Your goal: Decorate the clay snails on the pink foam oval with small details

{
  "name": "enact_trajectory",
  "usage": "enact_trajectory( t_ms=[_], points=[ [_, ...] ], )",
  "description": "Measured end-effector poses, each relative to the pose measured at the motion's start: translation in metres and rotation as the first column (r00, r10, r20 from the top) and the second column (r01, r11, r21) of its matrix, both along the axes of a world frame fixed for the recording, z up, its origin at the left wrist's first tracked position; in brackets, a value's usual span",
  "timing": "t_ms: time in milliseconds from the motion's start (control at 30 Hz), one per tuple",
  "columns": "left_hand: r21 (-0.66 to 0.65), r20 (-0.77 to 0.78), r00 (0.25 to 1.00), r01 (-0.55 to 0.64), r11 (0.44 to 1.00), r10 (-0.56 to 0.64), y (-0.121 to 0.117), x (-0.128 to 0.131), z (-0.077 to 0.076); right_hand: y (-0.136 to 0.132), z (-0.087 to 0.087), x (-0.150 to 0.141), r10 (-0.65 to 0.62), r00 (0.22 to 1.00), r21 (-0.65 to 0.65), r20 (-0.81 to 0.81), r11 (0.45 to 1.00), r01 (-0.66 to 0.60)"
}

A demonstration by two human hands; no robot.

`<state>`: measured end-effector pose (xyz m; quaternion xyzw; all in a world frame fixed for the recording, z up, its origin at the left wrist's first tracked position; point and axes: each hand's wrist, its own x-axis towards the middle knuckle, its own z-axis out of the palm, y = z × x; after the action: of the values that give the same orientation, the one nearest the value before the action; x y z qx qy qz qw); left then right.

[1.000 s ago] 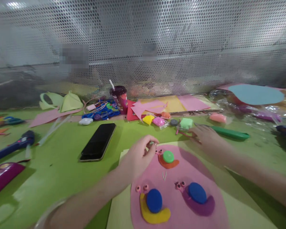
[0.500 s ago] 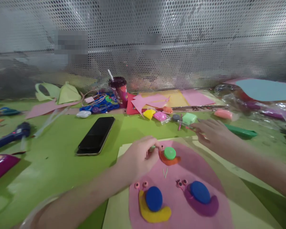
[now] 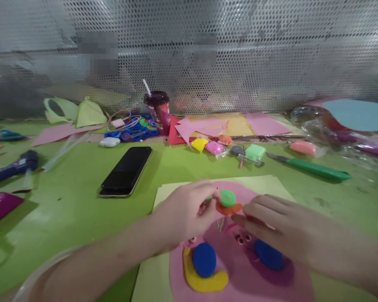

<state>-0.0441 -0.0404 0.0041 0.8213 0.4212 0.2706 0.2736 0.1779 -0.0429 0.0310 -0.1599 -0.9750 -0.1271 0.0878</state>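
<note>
Orange snail [image 3: 228, 209] crosswise, tail rightward; left hand [image 3: 189, 205] pinched narrow; right hand [image 3: 279, 220], hold unclear.

Craft workspace: clay [image 3: 205, 285], coloured paper [image 3: 266, 124]

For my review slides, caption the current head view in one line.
Left hand and right hand over pink paper bearing three snail figures, black phone to the left.

green table [image 3: 69, 222] | on it: pale-yellow paper [image 3: 153, 270] | black phone [image 3: 126, 171] | green-handled knife [image 3: 316, 168] | white case [image 3: 110, 142]
</note>
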Motion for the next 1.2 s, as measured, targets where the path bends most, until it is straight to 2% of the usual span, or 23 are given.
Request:
enact_trajectory(
  t_ms=[133, 233, 333, 600, 1200],
  points=[
    [0.039, -0.024, 0.998, 0.055, 0.998, -0.054, -0.0009, -0.0006, -0.0003, 0.0015, -0.0025, 0.0003, -0.005, 1.000, -0.032, -0.003, 0.999, 0.004],
    [0.097, -0.050, 0.988, 0.153, 0.983, -0.149, -0.0016, -0.0012, -0.0014, 0.0021, -0.0041, 0.0008, -0.018, 1.000, -0.004, -0.004, 1.000, 0.018],
    [0.135, -0.059, 0.980, 0.197, 0.971, -0.191, -0.0017, -0.0018, -0.0020, 0.0020, -0.0038, 0.0004, -0.030, 1.000, 0.017, 0.007, 0.999, 0.030],
    [0.180, -0.065, 0.970, 0.242, 0.953, -0.234, -0.0024, -0.0017, -0.0029, 0.0016, -0.0094, -0.0004, -0.032, 0.999, -0.002, -0.020, 0.999, 0.032],
    [0.152, -0.076, 0.969, 0.243, 0.958, -0.233, -0.0020, -0.0019, -0.0029, 0.0032, -0.0078, 0.0017, -0.052, 0.999, 0.001, 0.002, 0.999, 0.052]
  ],
)
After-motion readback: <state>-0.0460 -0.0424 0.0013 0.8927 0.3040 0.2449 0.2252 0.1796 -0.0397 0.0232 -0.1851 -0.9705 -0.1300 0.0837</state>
